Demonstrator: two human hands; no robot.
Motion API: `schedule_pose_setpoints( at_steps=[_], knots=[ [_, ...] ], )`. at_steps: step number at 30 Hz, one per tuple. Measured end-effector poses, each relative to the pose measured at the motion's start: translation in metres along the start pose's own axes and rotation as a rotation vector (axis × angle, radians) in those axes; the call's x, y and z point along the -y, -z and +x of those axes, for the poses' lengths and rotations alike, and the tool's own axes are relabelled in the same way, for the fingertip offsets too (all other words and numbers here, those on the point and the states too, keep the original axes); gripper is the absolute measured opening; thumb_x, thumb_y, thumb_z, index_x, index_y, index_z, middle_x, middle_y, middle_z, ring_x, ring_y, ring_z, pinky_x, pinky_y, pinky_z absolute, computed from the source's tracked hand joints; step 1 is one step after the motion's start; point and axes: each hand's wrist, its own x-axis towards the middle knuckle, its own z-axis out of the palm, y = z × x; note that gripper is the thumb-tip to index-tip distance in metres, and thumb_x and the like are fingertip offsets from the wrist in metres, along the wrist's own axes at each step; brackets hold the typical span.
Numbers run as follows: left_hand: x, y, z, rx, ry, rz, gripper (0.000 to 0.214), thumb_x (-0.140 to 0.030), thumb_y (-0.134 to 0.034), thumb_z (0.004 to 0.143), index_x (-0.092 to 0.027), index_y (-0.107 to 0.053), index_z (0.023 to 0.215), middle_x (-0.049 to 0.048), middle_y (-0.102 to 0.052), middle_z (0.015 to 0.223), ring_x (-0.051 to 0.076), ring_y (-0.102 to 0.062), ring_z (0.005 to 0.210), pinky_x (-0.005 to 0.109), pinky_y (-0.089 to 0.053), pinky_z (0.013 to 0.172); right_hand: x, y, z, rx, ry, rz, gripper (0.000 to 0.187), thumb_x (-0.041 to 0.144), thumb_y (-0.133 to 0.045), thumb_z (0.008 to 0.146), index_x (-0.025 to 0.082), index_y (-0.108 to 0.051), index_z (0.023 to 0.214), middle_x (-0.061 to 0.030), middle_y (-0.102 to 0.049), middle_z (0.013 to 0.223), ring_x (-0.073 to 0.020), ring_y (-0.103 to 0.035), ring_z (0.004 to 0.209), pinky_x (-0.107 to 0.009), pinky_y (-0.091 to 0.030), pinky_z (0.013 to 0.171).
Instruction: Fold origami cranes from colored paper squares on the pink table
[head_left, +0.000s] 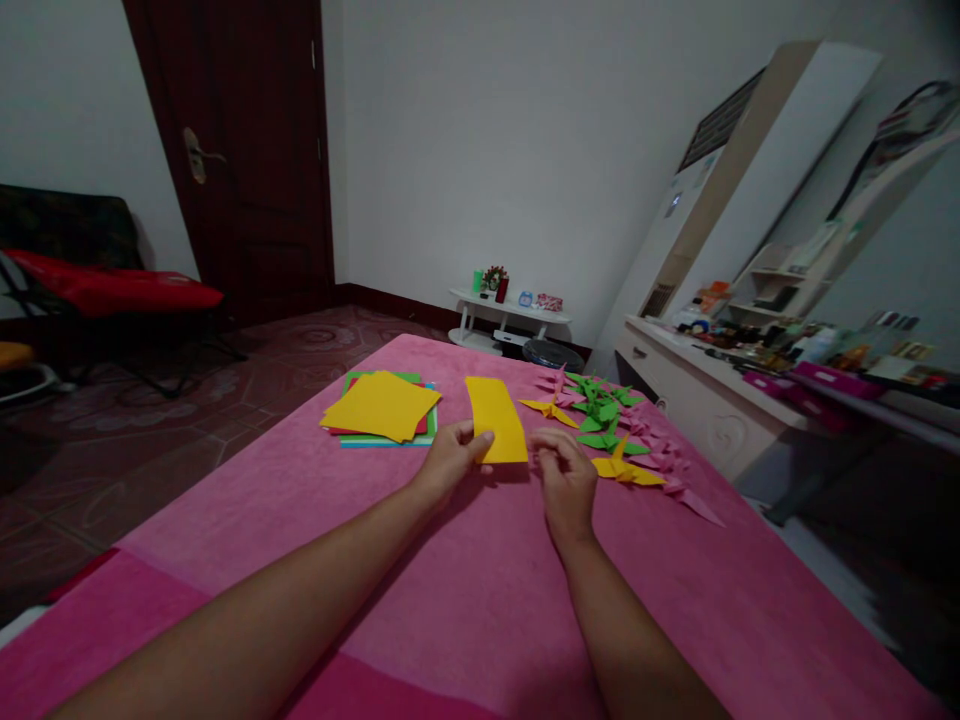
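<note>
A yellow paper sheet (496,417), folded into a long rectangle, lies on the pink cloth (465,590). My left hand (448,462) pinches its near left corner between thumb and fingers. My right hand (565,478) rests just right of the sheet's near edge, fingers curled, with nothing visible in it. To the left lies a stack of coloured paper squares (382,408) with yellow on top. To the right lie several folded paper cranes (609,425) in green, pink and yellow.
The pink-covered surface ends at the right near a white dresser (697,390) crowded with small items. A tall white air conditioner (720,180) stands behind. A low white table (510,310), a dark door (247,150) and a red-cushioned chair (105,290) stand farther off.
</note>
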Motion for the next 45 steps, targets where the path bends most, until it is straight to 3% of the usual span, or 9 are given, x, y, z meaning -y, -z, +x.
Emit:
schedule_pose_setpoints(
  at_steps=[4, 7, 10, 15, 18, 23, 28, 39, 45],
  knots=[
    [0.0, 0.004, 0.001, 0.13, 0.054, 0.053, 0.036, -0.037, -0.071, 0.066, -0.009, -0.068, 0.088, 0.0082, -0.068, 0.075, 0.012, -0.058, 0.056, 0.021, -0.043, 0.05, -0.007, 0.002, 0.006, 0.028, -0.537, 0.314, 0.037, 0.049, -0.049, 0.082, 0.022, -0.061, 0.103, -0.0044, -0.067, 0.086, -0.0144, -0.062, 0.061, -0.025, -0.048, 0.051],
    [-0.001, 0.006, -0.001, 0.28, 0.142, 0.111, 0.036, -0.034, -0.074, 0.062, -0.007, -0.07, 0.084, 0.0096, -0.069, 0.074, 0.014, -0.059, 0.059, 0.022, -0.041, 0.054, -0.007, 0.005, 0.011, 0.069, -0.67, 0.451, 0.04, 0.055, -0.059, 0.074, 0.02, -0.065, 0.091, -0.0027, -0.067, 0.075, -0.0133, -0.06, 0.056, -0.023, -0.046, 0.049],
    [-0.001, 0.006, -0.001, 0.288, 0.156, 0.186, 0.033, -0.034, -0.074, 0.061, -0.007, -0.07, 0.079, 0.0089, -0.069, 0.073, 0.013, -0.059, 0.059, 0.022, -0.039, 0.055, -0.007, 0.009, 0.014, -0.006, -0.578, 0.484, 0.026, 0.038, -0.074, 0.063, 0.018, -0.066, 0.078, 0.0001, -0.068, 0.071, -0.0122, -0.059, 0.056, -0.023, -0.046, 0.053],
    [0.0, 0.013, 0.008, -0.014, -0.036, 0.184, 0.027, -0.029, -0.073, 0.062, -0.009, -0.068, 0.079, 0.0063, -0.068, 0.075, 0.013, -0.058, 0.062, 0.023, -0.041, 0.058, -0.013, 0.017, 0.016, -0.008, -0.524, 0.48, 0.026, 0.028, -0.076, 0.06, 0.017, -0.068, 0.083, -0.0015, -0.07, 0.079, -0.0136, -0.06, 0.061, -0.026, -0.047, 0.058],
    [-0.001, 0.022, 0.014, -0.076, -0.148, 0.21, 0.031, -0.025, -0.073, 0.059, -0.01, -0.068, 0.086, 0.0068, -0.069, 0.081, 0.015, -0.061, 0.069, 0.026, -0.045, 0.064, -0.016, 0.023, 0.019, 0.004, -0.502, 0.459, 0.029, 0.027, -0.075, 0.062, 0.019, -0.068, 0.088, -0.0022, -0.07, 0.083, -0.0139, -0.061, 0.064, -0.025, -0.047, 0.058],
    [-0.005, 0.024, 0.014, -0.07, -0.202, 0.277, 0.036, -0.026, -0.072, 0.06, -0.011, -0.069, 0.093, 0.0061, -0.068, 0.08, 0.015, -0.06, 0.067, 0.026, -0.046, 0.062, -0.017, 0.029, 0.026, 0.003, -0.321, 0.357, 0.043, 0.026, -0.072, 0.064, 0.021, -0.064, 0.106, -0.0051, -0.067, 0.102, -0.0192, -0.06, 0.092, -0.031, -0.048, 0.079],
    [-0.008, 0.022, 0.011, -0.08, -0.215, 0.313, 0.034, -0.025, -0.07, 0.062, -0.012, -0.07, 0.093, 0.0052, -0.068, 0.078, 0.013, -0.057, 0.064, 0.024, -0.045, 0.057, -0.015, 0.03, 0.027, -0.035, -0.258, 0.278, 0.038, 0.027, -0.071, 0.064, 0.021, -0.067, 0.101, -0.0049, -0.066, 0.101, -0.0197, -0.058, 0.094, -0.033, -0.047, 0.081],
    [-0.005, 0.026, 0.012, -0.041, -0.246, 0.413, 0.028, -0.024, -0.066, 0.066, -0.012, -0.071, 0.091, 0.008, -0.069, 0.085, 0.015, -0.058, 0.07, 0.024, -0.044, 0.061, -0.014, 0.031, 0.028, -0.087, -0.393, 0.308, 0.022, 0.03, -0.075, 0.06, 0.019, -0.069, 0.079, 0.0009, -0.067, 0.074, -0.0131, -0.058, 0.066, -0.027, -0.045, 0.066],
    [-0.007, 0.025, 0.012, -0.036, -0.237, 0.388, 0.031, -0.022, -0.065, 0.067, -0.012, -0.07, 0.096, 0.0075, -0.069, 0.085, 0.015, -0.059, 0.07, 0.024, -0.044, 0.062, -0.02, 0.034, 0.027, 0.044, -0.428, 0.292, 0.023, 0.035, -0.074, 0.062, 0.017, -0.071, 0.076, -0.0003, -0.068, 0.072, -0.0154, -0.059, 0.065, -0.028, -0.045, 0.065]
  ],
)
